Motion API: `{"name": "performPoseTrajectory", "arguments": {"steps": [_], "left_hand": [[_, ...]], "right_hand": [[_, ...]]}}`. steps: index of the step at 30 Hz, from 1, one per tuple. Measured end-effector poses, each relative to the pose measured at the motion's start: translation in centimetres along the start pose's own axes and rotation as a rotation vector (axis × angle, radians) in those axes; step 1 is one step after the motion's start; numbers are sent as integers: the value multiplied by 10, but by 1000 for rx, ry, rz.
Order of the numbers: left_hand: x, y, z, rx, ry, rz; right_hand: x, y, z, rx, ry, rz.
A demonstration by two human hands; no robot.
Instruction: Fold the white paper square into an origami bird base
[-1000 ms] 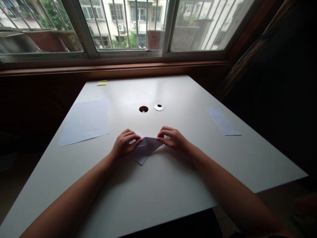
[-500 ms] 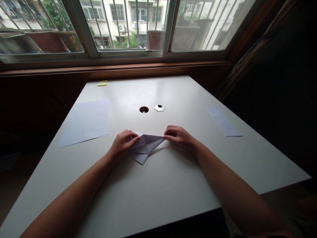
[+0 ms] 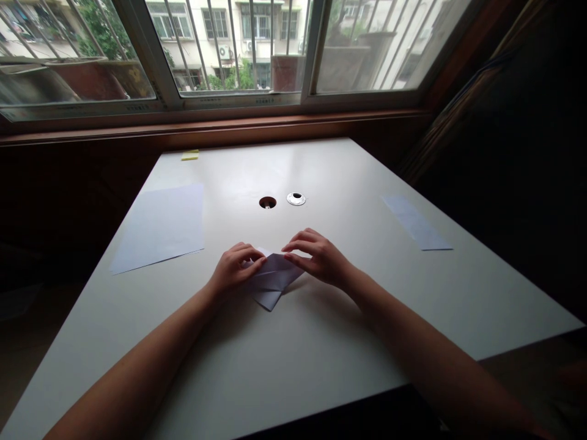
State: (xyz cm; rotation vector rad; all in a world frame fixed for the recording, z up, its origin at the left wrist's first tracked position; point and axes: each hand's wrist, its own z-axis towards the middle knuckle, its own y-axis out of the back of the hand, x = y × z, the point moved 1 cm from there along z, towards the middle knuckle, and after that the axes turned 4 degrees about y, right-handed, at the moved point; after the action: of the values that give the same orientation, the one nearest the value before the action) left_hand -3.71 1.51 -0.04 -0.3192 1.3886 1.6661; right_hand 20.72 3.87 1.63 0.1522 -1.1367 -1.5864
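Note:
A folded sheet of paper (image 3: 275,276), pale violet-grey with several creases, is between my hands above the middle of the white table. My left hand (image 3: 236,267) pinches its left side between thumb and fingers. My right hand (image 3: 316,255) is at the paper's upper right edge, thumb and fingertips apart, with the thumb near or against the paper; whether it touches I cannot tell. One pointed flap of the paper hangs toward me. Part of the left side is hidden behind my left fingers.
On the white table (image 3: 275,360), a large sheet of paper (image 3: 160,226) lies left and a narrow paper strip (image 3: 415,223) right. Beyond my hands are a round cable hole (image 3: 268,202) and its cover (image 3: 296,198). Yellow sticky notes (image 3: 189,155) lie at the far left edge.
My right hand has let go of the paper's right tip, moved left along the upper edge and spread its fingers. The left hand keeps its pinch on the paper.

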Motion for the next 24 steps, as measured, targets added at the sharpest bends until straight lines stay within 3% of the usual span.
{"name": "performPoseTrajectory", "arguments": {"steps": [6,14,24], "left_hand": [[-6,-9,-2,51,-85,9],[-7,-6,-1,93,-15,8],[0,-2,1,98,65,-33]], "right_hand": [[8,-13,2,68,-62,84],[6,-15,1,73,-95,158],[-12,1,-5,37,-213,233]]}}
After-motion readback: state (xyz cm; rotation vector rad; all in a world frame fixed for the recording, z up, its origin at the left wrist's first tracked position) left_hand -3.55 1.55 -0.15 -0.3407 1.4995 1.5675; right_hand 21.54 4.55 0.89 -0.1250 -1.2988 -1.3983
